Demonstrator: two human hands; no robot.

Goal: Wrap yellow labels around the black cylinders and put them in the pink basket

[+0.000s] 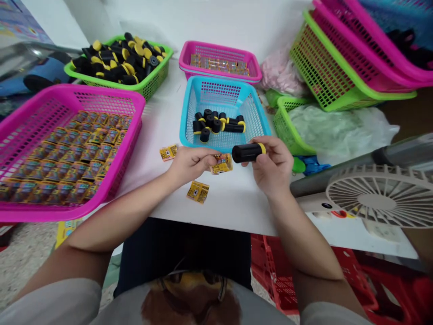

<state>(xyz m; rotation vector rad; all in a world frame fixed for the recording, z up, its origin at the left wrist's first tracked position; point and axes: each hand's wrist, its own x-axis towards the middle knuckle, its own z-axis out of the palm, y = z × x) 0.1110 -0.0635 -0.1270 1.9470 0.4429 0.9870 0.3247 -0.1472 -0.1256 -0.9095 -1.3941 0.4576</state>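
Note:
Between thumb and fingers, my left hand (191,166) pinches a yellow printed wrapper (221,164). My right hand (273,167) grips a black cylinder with a yellow end (248,152), its dark open end facing the wrapper. The two things are close together, above the front of the white table (233,198). Two more printed pieces lie flat on the table: a yellow one (198,192) below my left hand and an orange-yellow one (168,152) behind my left wrist. Just beyond my hands, a blue basket (184,113) holds several black-and-yellow cylinders (216,123).
At left, a pink basket (135,131) holds rows of wrapped pieces. Behind it stands a green basket (158,76) of black-and-yellow cylinders; another pink basket (189,49) is at the back. Stacked baskets (338,67), a green basket with plastic bags (287,131) and a fan (382,198) crowd the right.

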